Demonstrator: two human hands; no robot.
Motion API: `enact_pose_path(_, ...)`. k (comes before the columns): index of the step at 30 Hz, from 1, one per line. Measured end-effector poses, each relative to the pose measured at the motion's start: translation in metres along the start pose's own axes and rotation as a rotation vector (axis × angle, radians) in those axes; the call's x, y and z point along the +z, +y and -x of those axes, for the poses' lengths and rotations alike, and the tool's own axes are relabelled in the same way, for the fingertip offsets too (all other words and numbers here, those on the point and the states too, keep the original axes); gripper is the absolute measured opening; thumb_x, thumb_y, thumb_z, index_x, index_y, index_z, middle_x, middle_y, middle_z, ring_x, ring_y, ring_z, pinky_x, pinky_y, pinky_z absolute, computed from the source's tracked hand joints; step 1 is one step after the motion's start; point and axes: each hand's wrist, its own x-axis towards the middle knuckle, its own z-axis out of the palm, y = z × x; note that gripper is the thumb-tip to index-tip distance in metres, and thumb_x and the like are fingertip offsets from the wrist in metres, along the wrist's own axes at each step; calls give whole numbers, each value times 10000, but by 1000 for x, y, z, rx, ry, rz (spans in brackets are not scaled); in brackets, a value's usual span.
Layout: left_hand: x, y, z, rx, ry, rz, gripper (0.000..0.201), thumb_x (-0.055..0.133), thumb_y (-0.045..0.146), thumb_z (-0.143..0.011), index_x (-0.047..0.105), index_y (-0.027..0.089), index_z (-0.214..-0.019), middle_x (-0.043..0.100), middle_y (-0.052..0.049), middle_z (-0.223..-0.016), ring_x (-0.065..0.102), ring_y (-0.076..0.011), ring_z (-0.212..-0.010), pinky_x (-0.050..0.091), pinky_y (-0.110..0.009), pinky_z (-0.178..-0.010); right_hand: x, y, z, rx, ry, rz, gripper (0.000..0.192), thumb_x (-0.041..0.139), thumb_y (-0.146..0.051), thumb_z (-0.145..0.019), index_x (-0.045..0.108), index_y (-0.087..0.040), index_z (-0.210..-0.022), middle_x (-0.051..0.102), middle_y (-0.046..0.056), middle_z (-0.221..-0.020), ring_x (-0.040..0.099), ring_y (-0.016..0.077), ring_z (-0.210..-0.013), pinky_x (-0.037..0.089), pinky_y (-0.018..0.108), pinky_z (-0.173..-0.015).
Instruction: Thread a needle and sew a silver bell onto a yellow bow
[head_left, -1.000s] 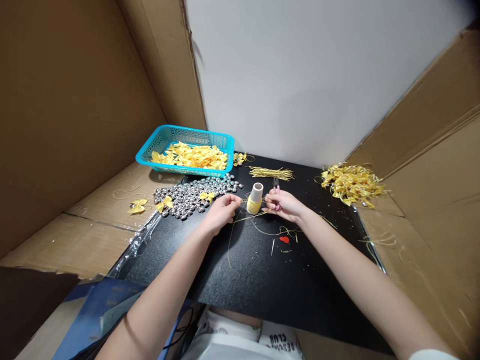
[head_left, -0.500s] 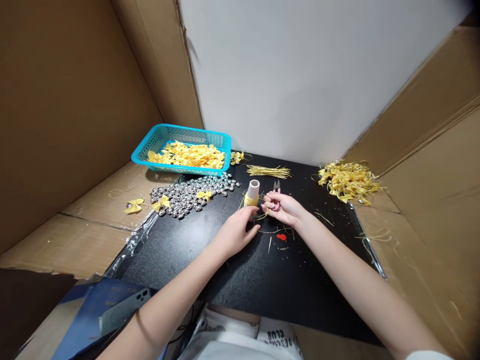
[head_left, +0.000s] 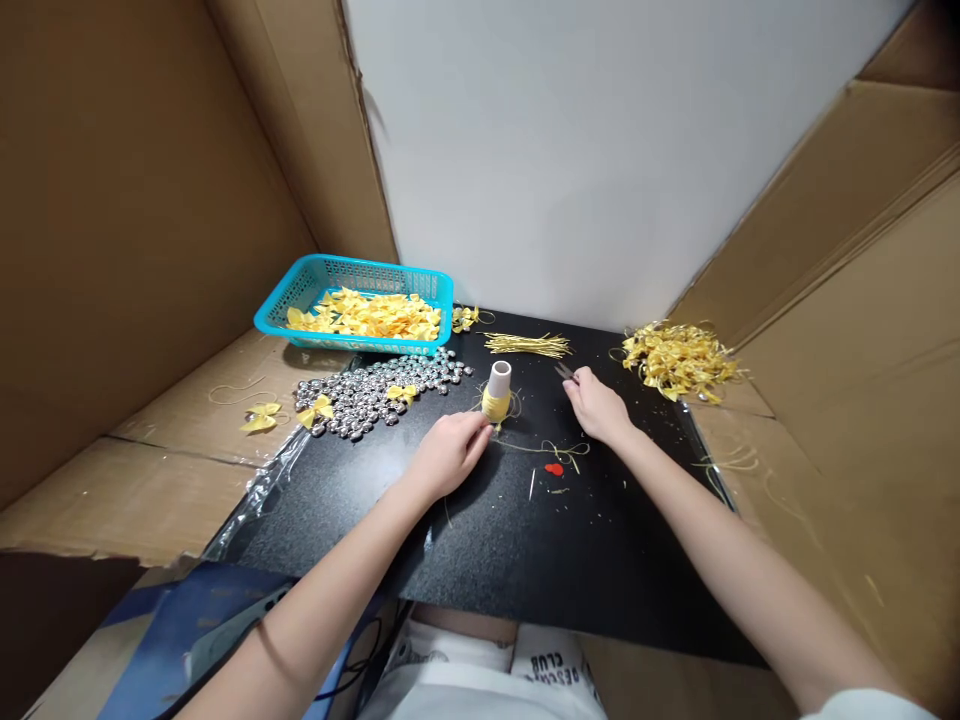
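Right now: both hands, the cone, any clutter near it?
Left hand at base of cone, grip unclear. Right hand holding snips, apart from cone. Cone upright, yellow-wound. Loose cord and red piece nearby.

A smooth, matt face is being shown by the spool [head_left: 499,379] at centre, dull metal by the scissors [head_left: 565,371] right of it. Light is being reflected by glossy, metallic-looking beads [head_left: 360,400] and a shiny plastic basket [head_left: 345,342] at left; matt cardboard [head_left: 112,150] is being seen at upper left.
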Motion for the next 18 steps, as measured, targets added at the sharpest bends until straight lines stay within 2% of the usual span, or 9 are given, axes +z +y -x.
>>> enact_pose_path(3, -1, 1, 1, -50, 33, 34, 140, 686, 266, -756, 610, 233, -644, 536, -28, -641, 443, -206, -656, 361, -262, -710, -17, 13, 3, -106, 29, 239, 90, 569, -297, -873, 535, -218, -897, 571, 110, -1052, 567, 300, -985, 409, 400, -842)
enact_pose_path(7, -2, -1, 3, -23, 33, 0, 116, 672, 246, -771, 630, 230, -664, 543, -28, -647, 453, -206, -663, 349, -265, -709, -23, 28, 0, -253, 1, 436, 161, 555, -289, -874, 625, -217, -1000, 562, 118, -1084, 529, 310, -1045, 417, 429, -898)
enact_pose_path(14, -3, -5, 4, 92, 16, -197, 143, 592, 186, -848, 632, 221, -715, 563, -21, -657, 484, -191, -657, 312, -266, -678, -25, 44, -11, -393, -6, 549, 289, 514, -287, -898, 669, -219, -1132, 560, 110, -989, 496, 287, -968, 422, 464, -949)
enact_pose_path(18, -5, -5, 3, 117, 19, -235, 140, 584, 206, -862, 645, 223, -736, 572, -21, -655, 492, -193, -664, 305, -271, -684, -21, 30, 5, -451, 45, 564, 331, 486, -262, -904, 656, -227, -1186, 560, 134, -1080, 466, 314, -1058, 388, 495, -975)
